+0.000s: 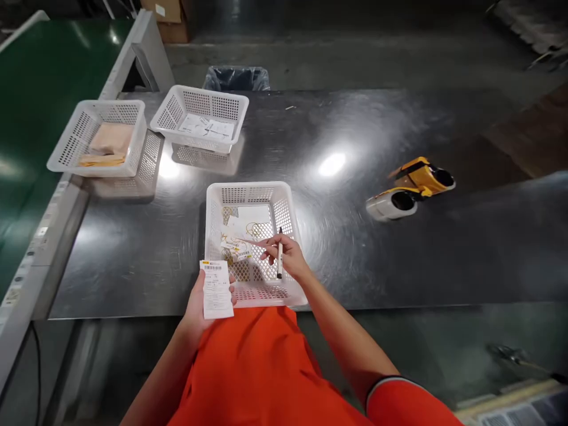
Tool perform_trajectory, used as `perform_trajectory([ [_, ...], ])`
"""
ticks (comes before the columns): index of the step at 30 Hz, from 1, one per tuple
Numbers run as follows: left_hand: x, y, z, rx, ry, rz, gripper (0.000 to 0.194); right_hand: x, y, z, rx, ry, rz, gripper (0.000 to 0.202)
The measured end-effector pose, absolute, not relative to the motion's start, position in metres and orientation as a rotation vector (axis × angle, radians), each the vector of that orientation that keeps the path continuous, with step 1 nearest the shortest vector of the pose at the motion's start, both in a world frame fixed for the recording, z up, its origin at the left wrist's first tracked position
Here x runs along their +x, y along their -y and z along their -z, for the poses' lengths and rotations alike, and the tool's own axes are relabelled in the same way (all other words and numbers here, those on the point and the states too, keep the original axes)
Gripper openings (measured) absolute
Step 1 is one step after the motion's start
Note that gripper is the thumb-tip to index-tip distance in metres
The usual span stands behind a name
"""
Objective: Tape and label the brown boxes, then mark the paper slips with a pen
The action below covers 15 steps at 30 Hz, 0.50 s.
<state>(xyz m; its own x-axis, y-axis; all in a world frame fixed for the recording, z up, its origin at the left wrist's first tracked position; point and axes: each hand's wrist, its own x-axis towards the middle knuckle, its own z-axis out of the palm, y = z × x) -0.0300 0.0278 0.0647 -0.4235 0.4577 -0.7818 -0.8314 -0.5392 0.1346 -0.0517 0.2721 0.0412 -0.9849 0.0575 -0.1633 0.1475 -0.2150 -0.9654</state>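
My left hand (196,300) grips a long white printed slip (217,293) with a barcode and a yellow mark at its top, just outside the near left corner of a white plastic basket (290,293). Over that basket, my right hand (288,255) is closed around a white marker pen (280,260) with dark ends, held upright. A thin pale strip (249,240) reaches leftward from its fingertips; I cannot tell exactly what it is. Inside the basket lie white card pieces (252,214), barcode labels (244,255) and thin yellowish loops (253,231).
On the metal table (332,248), a basket with papers (164,124) stands at the back. A basket with tan packets (137,145) sits left, beside the green conveyor (48,77). Yellow-and-white tape dispensers (390,205) stand right. Behind the table is a lined bin (261,77).
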Motion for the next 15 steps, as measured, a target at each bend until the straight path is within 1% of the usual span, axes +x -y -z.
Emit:
perform_trajectory([
  [5, -0.028, -0.035, -0.076, -0.873, -0.589, -2.068, 0.047, -0.042, -0.259, -0.061, 0.048, -1.866, 2.386, 0.027],
  [7, -0.027, -0.039, -0.079, -0.863, -0.535, -2.078, 0.047, -0.04, -0.253, -0.068, 0.017, -1.902, 2.386, 0.027],
  [11, -0.023, -0.044, -0.08, -0.777, -0.493, -2.012, 0.056, -0.04, -0.233, -0.072, 0.05, -2.168, 2.241, 0.022],
  [15, -0.014, -0.046, -0.08, -0.65, -0.498, -1.953, 0.064, -0.04, -0.216, -0.073, -0.228, -2.456, 1.949, 0.007],
])
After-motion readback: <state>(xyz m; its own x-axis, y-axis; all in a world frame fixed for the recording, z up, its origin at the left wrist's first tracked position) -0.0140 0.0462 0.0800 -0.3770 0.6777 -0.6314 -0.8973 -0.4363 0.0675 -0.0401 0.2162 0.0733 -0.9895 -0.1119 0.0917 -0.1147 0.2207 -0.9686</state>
